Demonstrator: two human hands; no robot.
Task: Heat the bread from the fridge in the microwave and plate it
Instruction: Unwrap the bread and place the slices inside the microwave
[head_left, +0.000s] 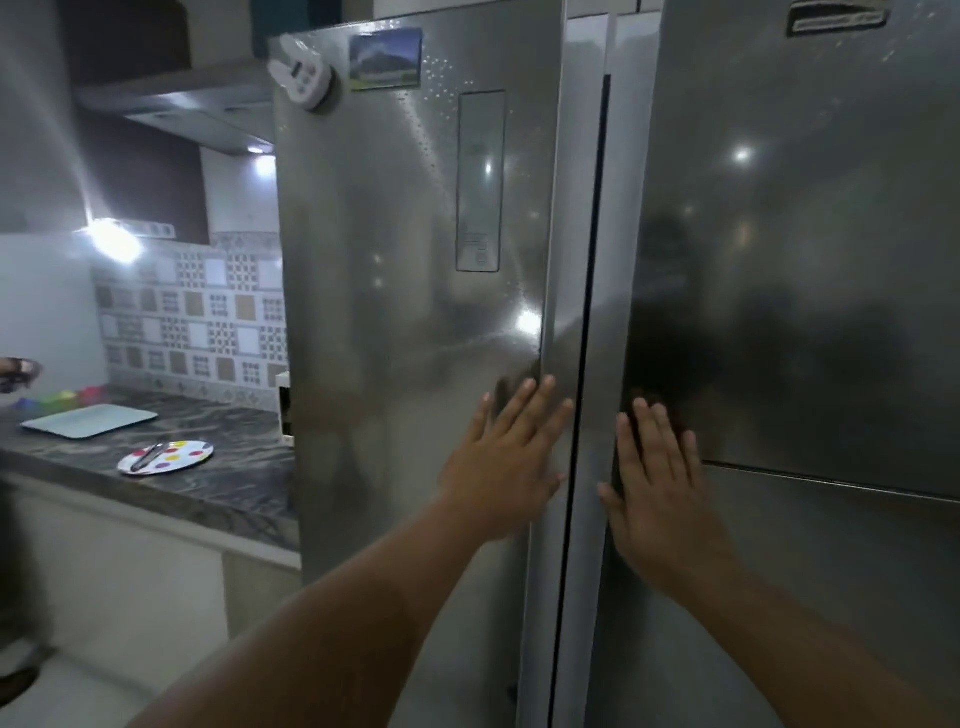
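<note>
A steel side-by-side fridge (395, 291) fills most of the view, both doors closed with a dark seam running between them. The left hand (511, 457) lies flat against the left door (363, 364), beside the seam, fingers straight and spread. The right hand (660, 483) lies flat in the same way on the right door (805, 260), just across the seam. The 2 hands are apart, one on each side of the gap, and neither grips anything. The bread is not in sight; the shut doors hide whatever the fridge holds.

On the left door, near its top left corner, sit a white timer magnet (300, 73) and a landscape picture magnet (385, 58). A narrow control panel (480, 182) runs down the door's right part.

To the left of the fridge runs a dark marbled table (218, 467). Near its front edge lies a white plate with coloured dots (174, 456), with a pair of metal tongs (147, 457) resting across it. Behind the plate lies a pale rectangular tray (88, 420), and beyond that, toward the far left edge, blurred coloured cups (62, 397). At the table's right end, touching the fridge's side, a sliver of a white appliance (284, 410) shows. Patterned tiles (197, 317) back the table, under a lit range hood (197, 114).
</note>
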